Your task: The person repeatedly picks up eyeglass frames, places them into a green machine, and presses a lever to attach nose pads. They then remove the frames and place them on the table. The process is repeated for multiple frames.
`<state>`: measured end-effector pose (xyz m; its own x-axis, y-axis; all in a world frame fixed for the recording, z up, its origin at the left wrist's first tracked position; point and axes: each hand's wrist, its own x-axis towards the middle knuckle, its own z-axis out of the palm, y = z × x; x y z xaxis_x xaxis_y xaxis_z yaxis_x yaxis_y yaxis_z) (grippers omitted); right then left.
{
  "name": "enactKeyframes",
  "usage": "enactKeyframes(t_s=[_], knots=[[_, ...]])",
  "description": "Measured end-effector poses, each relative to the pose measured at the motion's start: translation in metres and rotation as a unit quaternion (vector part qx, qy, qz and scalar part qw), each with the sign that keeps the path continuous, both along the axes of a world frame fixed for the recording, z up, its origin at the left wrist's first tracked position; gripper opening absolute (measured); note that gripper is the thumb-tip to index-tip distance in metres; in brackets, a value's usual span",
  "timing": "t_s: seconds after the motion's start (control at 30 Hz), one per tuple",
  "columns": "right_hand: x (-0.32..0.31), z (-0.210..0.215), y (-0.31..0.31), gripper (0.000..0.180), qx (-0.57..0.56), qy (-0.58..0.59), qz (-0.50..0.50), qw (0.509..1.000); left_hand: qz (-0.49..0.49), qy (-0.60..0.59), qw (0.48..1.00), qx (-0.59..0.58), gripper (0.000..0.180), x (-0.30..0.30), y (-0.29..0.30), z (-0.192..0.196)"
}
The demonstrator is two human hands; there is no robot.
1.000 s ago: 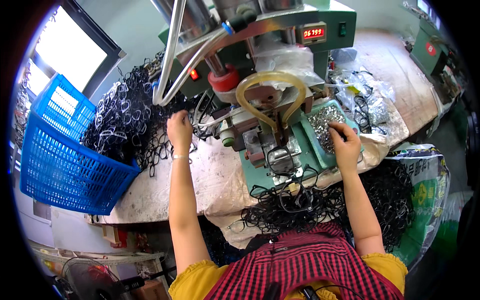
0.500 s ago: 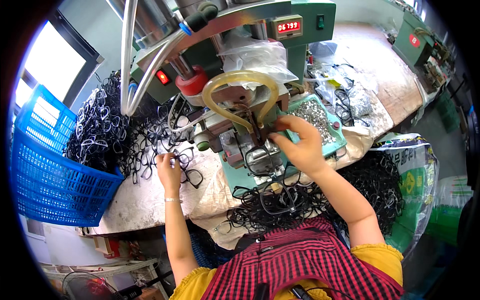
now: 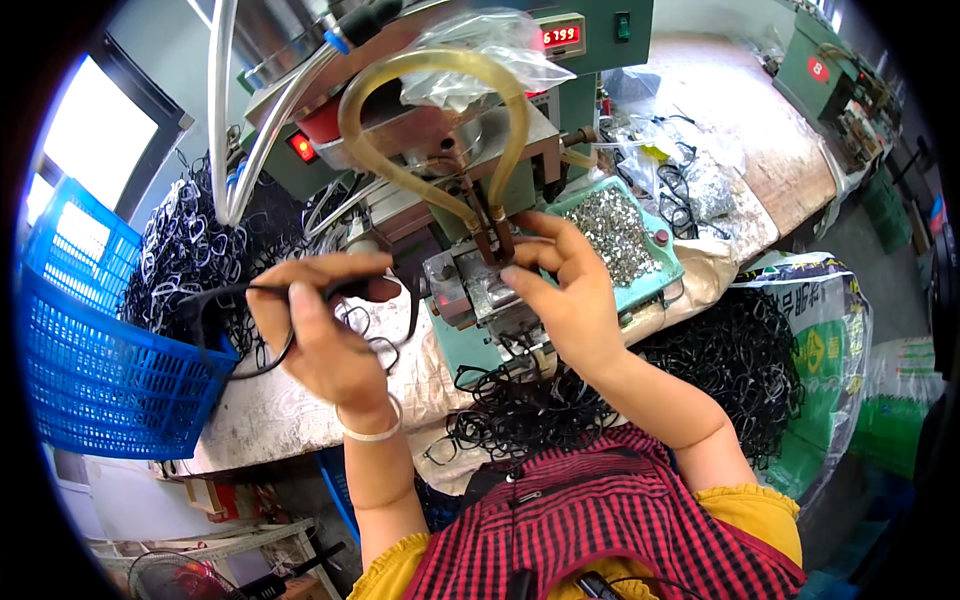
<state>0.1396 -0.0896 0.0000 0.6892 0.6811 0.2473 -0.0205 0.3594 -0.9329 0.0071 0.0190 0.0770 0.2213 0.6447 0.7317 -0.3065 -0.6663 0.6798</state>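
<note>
My left hand [image 3: 325, 335] is raised over the table, left of the machine, and closed on a black eyeglass frame [image 3: 228, 290]. One rim of that frame sticks out to the left of my fingers. My right hand [image 3: 572, 295] is at the front of the green press machine [image 3: 590, 85], thumb and fingers curled together beside its brown metal head [image 3: 490, 240]. Whatever lies between those fingertips is too small or hidden to make out. Below the head sits a metal fixture [image 3: 485, 290]. To the right of it, a teal tray [image 3: 668, 285] holds many small shiny metal parts.
Black eyeglass frames [image 3: 185, 250] are heaped at the left by a blue basket [image 3: 120, 370]. A larger pile of frames [image 3: 730, 360] lies before me and to the right. A yellowish hose [image 3: 355, 120] loops over the machine. A printed sack [image 3: 835, 370] stands at right.
My left hand has risen from the loose frames and come closer with an eyeglass frame in it. The frame that hung at the fixture is gone from there. My right hand shifted slightly left.
</note>
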Motion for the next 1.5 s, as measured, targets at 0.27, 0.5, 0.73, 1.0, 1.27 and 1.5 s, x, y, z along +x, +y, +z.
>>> enactKeyframes(t_s=[0.27,0.5,0.73,1.0,1.27,1.5], knots=[[0.071,-0.04,-0.016,0.023,-0.205,-0.446,-0.173,0.854,-0.505,0.195,0.673,-0.504,0.022,-0.007,-0.054,-0.067],[0.119,-0.107,-0.046,0.014,-0.298,-0.479,-0.289,0.773,-0.443,0.144,0.652,-0.599,0.026,0.01,-0.065,-0.077],[0.116,-0.095,0.006,0.013,-0.246,-0.529,-0.278,0.763,-0.479,0.153,0.654,-0.565,0.027,0.009,-0.057,-0.086],[0.11,-0.1,-0.025,0.014,-0.212,-0.509,-0.281,0.785,-0.209,0.19,0.905,-0.32,0.013,-0.079,-0.044,-0.099],[0.112,-0.112,-0.039,0.008,-0.021,-0.004,-0.227,0.974,0.219,0.358,0.907,-0.038,0.02,-0.135,0.06,-0.117],[0.1,-0.091,-0.012,0.014,-0.094,-0.109,-0.209,0.967,0.255,0.556,0.784,0.103,0.025,-0.106,0.116,-0.208]])
